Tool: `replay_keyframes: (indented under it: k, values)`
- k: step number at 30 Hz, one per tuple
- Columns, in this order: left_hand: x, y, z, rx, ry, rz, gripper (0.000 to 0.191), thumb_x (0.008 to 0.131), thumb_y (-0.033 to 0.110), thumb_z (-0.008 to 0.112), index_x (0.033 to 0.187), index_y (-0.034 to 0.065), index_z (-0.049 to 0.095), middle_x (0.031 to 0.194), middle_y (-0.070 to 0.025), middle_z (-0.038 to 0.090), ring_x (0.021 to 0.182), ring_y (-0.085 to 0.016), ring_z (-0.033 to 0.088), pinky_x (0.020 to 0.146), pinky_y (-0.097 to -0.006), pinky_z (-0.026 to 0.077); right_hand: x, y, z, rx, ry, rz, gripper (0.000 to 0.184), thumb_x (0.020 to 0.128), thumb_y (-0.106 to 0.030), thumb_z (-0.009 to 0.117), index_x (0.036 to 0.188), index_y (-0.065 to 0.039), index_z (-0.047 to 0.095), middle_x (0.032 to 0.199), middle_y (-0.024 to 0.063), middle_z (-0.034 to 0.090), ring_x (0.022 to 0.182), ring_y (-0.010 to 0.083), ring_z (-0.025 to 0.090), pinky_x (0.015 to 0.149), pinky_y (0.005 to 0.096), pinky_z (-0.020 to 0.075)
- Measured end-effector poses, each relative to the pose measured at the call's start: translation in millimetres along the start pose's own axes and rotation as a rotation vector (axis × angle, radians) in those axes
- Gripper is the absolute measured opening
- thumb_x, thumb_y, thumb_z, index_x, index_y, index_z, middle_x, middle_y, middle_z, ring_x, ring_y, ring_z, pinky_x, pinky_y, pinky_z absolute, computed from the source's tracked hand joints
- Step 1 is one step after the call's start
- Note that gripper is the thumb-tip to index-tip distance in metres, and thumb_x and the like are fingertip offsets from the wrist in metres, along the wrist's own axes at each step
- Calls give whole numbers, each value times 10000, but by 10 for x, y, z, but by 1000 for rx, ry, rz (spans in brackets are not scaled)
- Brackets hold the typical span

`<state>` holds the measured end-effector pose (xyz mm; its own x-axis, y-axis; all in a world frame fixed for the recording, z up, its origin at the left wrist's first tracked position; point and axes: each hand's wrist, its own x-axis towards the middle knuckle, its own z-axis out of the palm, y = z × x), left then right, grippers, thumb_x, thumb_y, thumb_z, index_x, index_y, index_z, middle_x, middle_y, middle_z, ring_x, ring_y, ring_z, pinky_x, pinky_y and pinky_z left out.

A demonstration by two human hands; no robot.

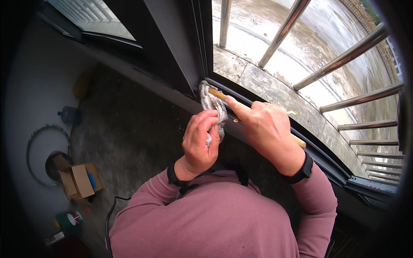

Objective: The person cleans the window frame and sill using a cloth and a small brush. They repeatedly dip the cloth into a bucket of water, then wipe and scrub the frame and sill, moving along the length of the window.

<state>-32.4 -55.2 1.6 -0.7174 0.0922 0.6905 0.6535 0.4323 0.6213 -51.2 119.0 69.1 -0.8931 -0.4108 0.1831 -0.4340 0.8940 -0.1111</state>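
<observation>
My right hand (266, 129) grips a yellowish stick-like tool, its index finger stretched along the shaft (217, 94). The butt end (298, 141) shows past the far side of the hand. The tool's tip lies against a grey-white cloth (211, 101), bunched at the inner corner of the dark window frame (201, 72). My left hand (200, 142) pinches the lower part of this cloth between thumb and fingers. The exact kind of tool cannot be told, as the hand and cloth cover parts of it.
Metal railing bars (284, 34) stand outside over a stone ledge (261, 82). The window track (322, 161) runs down to the right. On the floor at left lie an open cardboard box (82, 180), a blue water bottle (71, 114), a coiled hose (30, 142) and a green container (66, 224).
</observation>
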Motion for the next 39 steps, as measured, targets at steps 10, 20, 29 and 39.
replay_keyframes:
  k: [10, 20, 29, 39]
  values:
    - [46, -55, 106, -47, -20, -43, 205, 832, -56, 614, 1035, -32, 595, 1047, -181, 636, 917, -350, 634, 816, -389, 519, 143, -68, -27, -180, -64, 9, 389, 851, -151, 593, 1234, -198, 644, 624, 84, 601, 553, 251, 635, 498, 364, 489]
    - [86, -161, -8, 23, -11, -27, 148, 854, -57, 605, 1000, -40, 592, 962, -183, 643, 851, -332, 638, 755, -374, 523, 353, -66, 86, -187, -67, -108, 376, 852, -155, 590, 1226, -165, 626, 606, 73, 589, 564, 241, 640, 491, 371, 488]
    - [38, 62, -50, -96, -43, 47, 207, 808, -82, 612, 1011, -46, 593, 978, -187, 638, 821, -333, 632, 728, -385, 526, 196, 119, -195, 49, -107, -68, 418, 817, -177, 655, 1233, -221, 654, 617, 92, 579, 560, 276, 613, 486, 397, 453]
    - [72, 24, 107, -131, -86, 22, 209, 792, -64, 645, 995, -40, 599, 981, -180, 629, 833, -333, 630, 729, -378, 525, 271, 108, -259, -56, -216, -31, 414, 833, -129, 580, 1237, -183, 647, 649, 118, 628, 596, 295, 644, 501, 410, 464]
